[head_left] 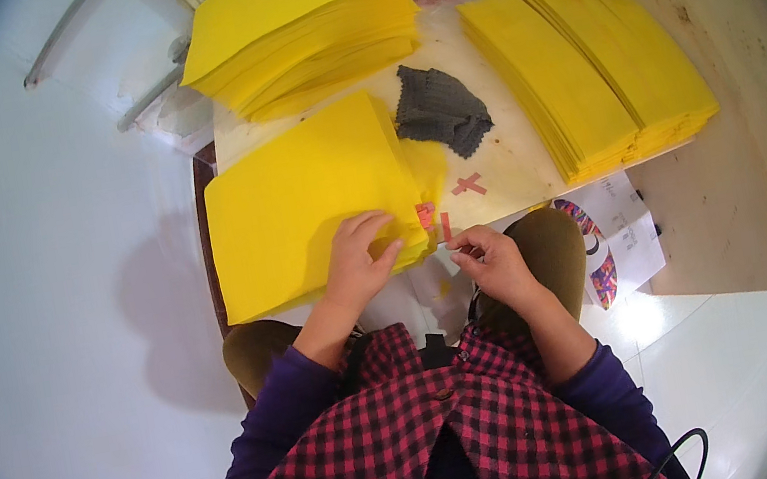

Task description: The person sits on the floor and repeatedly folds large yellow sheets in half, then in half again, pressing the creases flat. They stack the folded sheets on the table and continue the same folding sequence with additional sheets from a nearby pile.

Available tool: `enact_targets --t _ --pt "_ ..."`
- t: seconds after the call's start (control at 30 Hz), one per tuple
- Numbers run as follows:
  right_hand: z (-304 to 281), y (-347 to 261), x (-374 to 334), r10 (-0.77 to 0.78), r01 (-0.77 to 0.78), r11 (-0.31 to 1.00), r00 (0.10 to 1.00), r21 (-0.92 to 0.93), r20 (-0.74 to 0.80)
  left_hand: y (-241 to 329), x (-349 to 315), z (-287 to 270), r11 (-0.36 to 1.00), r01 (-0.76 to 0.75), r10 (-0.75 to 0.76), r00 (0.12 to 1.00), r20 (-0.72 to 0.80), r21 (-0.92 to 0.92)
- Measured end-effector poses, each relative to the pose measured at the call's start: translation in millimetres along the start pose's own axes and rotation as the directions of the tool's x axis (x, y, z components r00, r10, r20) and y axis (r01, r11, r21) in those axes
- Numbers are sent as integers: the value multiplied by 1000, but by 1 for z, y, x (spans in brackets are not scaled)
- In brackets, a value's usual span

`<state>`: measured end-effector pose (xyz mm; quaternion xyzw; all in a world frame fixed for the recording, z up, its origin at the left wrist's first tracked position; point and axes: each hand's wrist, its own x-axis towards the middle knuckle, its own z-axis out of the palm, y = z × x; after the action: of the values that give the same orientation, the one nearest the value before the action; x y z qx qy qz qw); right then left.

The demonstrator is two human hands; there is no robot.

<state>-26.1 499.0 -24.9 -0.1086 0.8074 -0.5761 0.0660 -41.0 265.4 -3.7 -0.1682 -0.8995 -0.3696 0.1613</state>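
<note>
Evidently the left hand [359, 262] is pressing flat on the near yellow stack [301, 202], steadying it, while beside its corner the right hand [493, 260] is pinching something small, perhaps a label.

left hand [359, 262]: rests flat on the near stack of yellow cloth sheets [302, 207]
right hand [491, 259]: pinches a small pale strip [447, 246]
tabletop [512, 157]: holds a grey cloth scrap [440, 111]

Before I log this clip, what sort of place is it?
Probably a small workshop bench for handwork with sheet material. Three stacks of yellow sheets cover the pale worktable, a grey pinked fabric swatch lies between them, and the left hand rests on the nearest stack.
</note>
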Motion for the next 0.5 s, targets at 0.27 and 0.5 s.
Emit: enact_targets --t 0.27,0.5 --pt "15 6 -1 100 -113 974 992 198 75 -14 -11 12 998 29 -34 995 -89 -62" --pt "10 0 -3 105 -125 977 987 175 119 -19 -15 9 760 447 -536 841 -67 -473"
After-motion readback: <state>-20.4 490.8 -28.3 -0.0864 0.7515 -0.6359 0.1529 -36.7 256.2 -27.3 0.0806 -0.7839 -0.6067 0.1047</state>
